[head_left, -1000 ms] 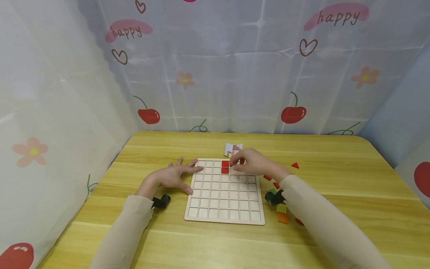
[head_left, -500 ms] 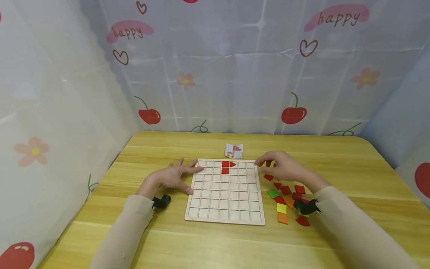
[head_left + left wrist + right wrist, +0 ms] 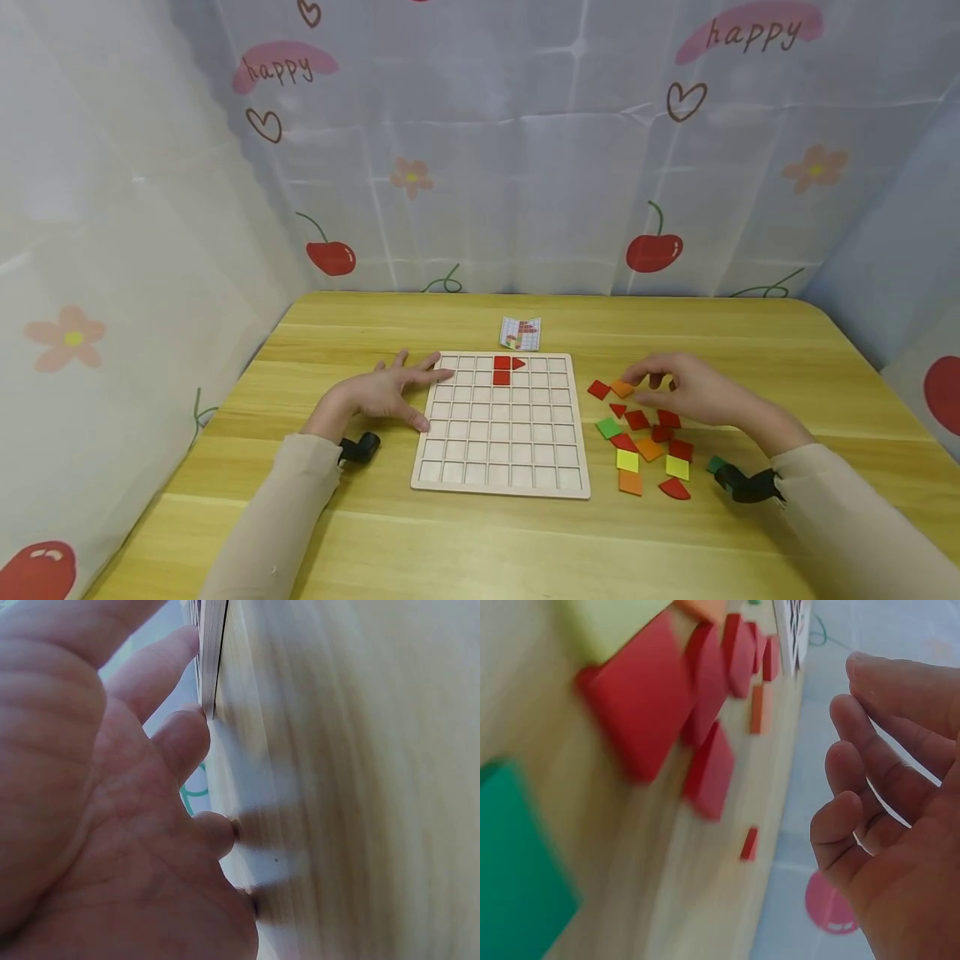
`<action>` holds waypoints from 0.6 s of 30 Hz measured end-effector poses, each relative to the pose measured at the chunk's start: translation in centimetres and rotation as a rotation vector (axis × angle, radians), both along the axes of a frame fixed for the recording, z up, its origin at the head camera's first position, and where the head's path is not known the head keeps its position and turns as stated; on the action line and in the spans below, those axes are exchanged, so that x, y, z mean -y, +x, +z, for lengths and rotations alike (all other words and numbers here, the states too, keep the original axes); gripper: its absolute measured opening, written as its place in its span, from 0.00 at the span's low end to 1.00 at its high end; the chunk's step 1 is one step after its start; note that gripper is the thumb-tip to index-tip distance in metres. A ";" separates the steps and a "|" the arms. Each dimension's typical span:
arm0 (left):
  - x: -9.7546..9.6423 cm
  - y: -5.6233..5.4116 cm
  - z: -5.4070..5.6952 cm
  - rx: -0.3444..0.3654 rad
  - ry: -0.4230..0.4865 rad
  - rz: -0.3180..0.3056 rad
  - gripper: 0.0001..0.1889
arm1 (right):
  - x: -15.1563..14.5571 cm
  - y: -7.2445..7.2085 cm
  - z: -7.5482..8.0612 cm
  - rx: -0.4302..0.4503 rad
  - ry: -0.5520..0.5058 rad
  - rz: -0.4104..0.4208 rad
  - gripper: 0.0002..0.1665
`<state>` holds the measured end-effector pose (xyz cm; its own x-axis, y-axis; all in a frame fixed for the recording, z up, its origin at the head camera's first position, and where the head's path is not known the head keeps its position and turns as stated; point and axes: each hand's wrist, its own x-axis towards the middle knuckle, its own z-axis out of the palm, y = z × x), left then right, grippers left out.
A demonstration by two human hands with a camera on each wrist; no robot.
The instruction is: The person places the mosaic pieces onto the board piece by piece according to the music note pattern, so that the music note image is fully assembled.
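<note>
A pale wooden grid board (image 3: 499,452) lies flat on the table. Two red square tiles (image 3: 502,377) and a red triangle tile (image 3: 518,363) sit in its upper cells. My left hand (image 3: 384,393) rests with fingers spread along the board's left edge; the left wrist view shows fingertips (image 3: 187,739) right at the rim. Over the loose tiles on the right is my right hand (image 3: 693,390), its fingers loosely bent and holding nothing. Nearest to its fingertips in the head view is an orange tile (image 3: 622,388). Red tiles (image 3: 649,701) stand out large in the right wrist view.
Loose tiles lie right of the board, among them a green tile (image 3: 608,428), a yellow tile (image 3: 627,461) and a red quarter-round tile (image 3: 674,489). A small printed pattern card (image 3: 521,333) lies behind the board. A patterned curtain (image 3: 480,167) hangs beyond the table (image 3: 420,542).
My right hand has let go of the red triangle in the board's top row and moved right, over the loose tiles. My left hand stays at the board's edge.
</note>
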<state>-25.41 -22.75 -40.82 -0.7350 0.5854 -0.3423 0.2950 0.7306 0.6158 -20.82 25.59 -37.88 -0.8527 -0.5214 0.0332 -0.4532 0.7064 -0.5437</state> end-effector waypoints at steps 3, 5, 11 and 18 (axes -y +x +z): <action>-0.1 0.0 0.1 -0.004 0.000 -0.004 0.47 | -1.0 0.6 -0.2 0.011 -0.019 -0.022 0.17; -0.1 -0.1 0.1 -0.006 0.000 -0.005 0.47 | -1.6 1.0 -0.4 0.014 -0.038 -0.032 0.17; -0.1 0.0 0.1 -0.007 -0.003 -0.005 0.47 | -2.9 1.9 -0.8 0.020 -0.068 -0.056 0.20; 0.0 0.0 0.1 -0.003 0.000 -0.004 0.47 | -4.1 2.3 -1.7 0.062 -0.052 -0.103 0.22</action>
<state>-25.38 -22.72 -40.70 -0.7337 0.5881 -0.3404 0.2996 0.7296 0.6148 -18.52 29.72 -39.60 -0.9030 -0.4297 0.0040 -0.3441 0.7175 -0.6057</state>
